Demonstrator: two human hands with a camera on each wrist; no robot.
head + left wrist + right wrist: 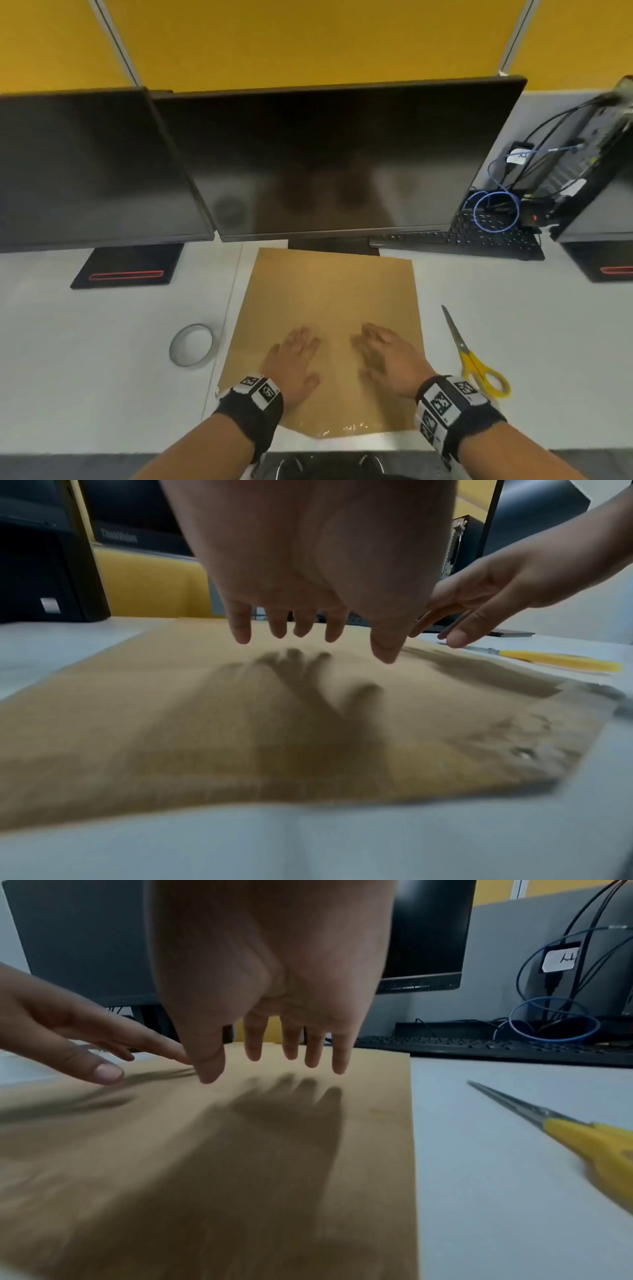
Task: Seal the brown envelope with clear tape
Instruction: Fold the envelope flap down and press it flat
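Observation:
The brown envelope (329, 308) lies flat on the white desk, its near edge covered by a wrinkled strip of clear tape (346, 428). Both hands hover just above the envelope, palms down with fingers spread and straight. My left hand (294, 356) is over the near left part, and my right hand (383, 353) is over the near right part. In the wrist views the left hand (308, 610) and right hand (270, 1031) cast shadows on the envelope (240, 723) (205, 1150), with a gap below the fingertips. The roll of clear tape (191, 346) sits on the desk left of the envelope.
Yellow-handled scissors (472, 356) (582, 1139) (555, 661) lie right of the envelope. Two dark monitors (335, 161) stand behind it, with a black keyboard (479, 236), cables and a computer case (589, 171) at the back right. The desk's front edge (342, 448) is close to me.

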